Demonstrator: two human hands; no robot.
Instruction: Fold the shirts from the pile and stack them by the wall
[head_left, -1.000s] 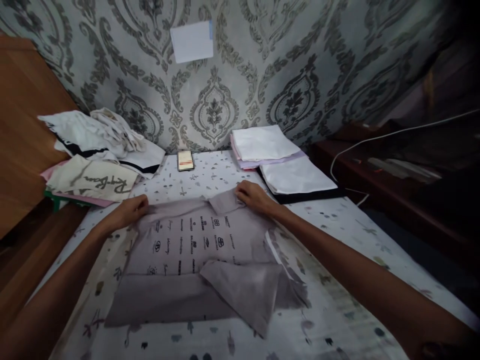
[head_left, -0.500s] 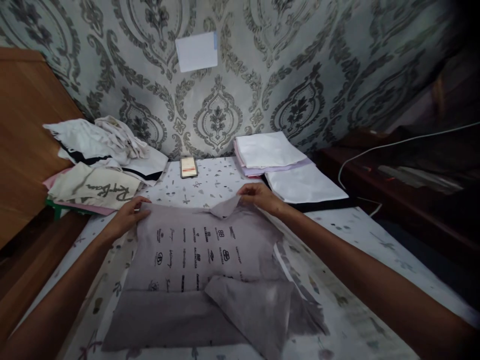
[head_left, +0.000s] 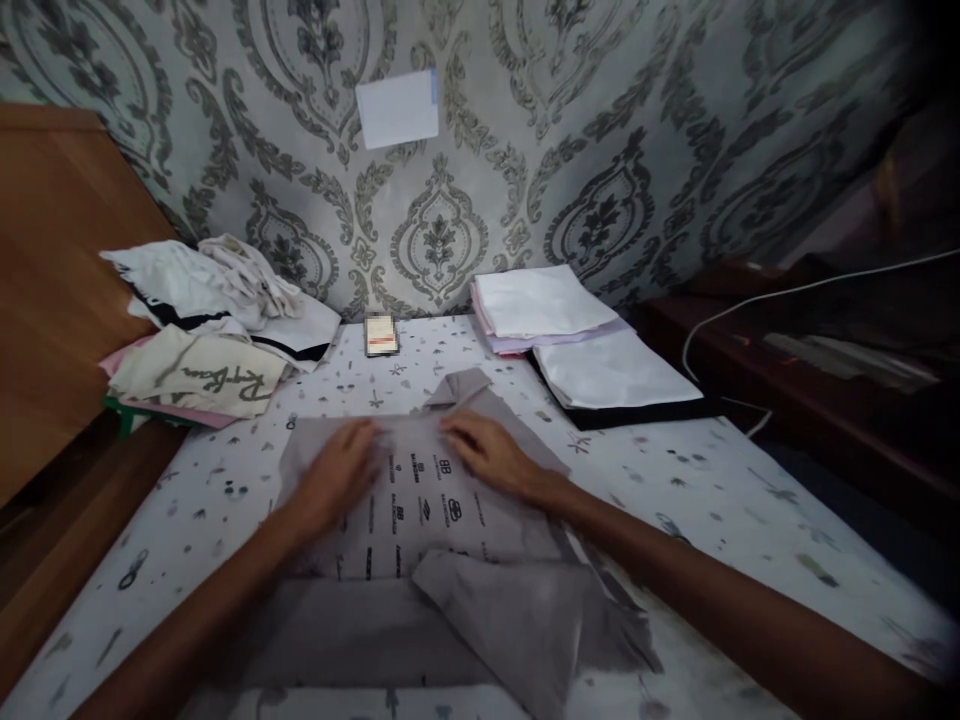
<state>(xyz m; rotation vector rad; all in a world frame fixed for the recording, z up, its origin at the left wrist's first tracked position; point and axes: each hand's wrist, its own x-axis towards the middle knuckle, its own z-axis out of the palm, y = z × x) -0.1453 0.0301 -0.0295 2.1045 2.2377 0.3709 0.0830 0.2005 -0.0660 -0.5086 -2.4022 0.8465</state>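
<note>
A grey garment with rows of black printed logos (head_left: 405,500) lies spread on the patterned white sheet, its lower part folded over and a loose flap at the lower right. My left hand (head_left: 341,470) is over the garment's upper left part, blurred by motion, so its finger grip is unclear. On the upper middle of the cloth rests my right hand (head_left: 487,455), its fingers curled at the fabric near the top edge; whether they pinch it is hidden. Just beyond that hand, a corner of the grey cloth (head_left: 465,388) sticks up.
Folded white cloths (head_left: 540,300) are stacked at the back right, beside another on black fabric (head_left: 637,412). Rumpled clothes (head_left: 202,370) lie at the back left near a wooden board (head_left: 60,280). A small card (head_left: 382,336) sits near the wall.
Both hands have moved inward from the garment's upper edge onto its printed area. The right hand has let go of the raised corner, which now lies farther back.
</note>
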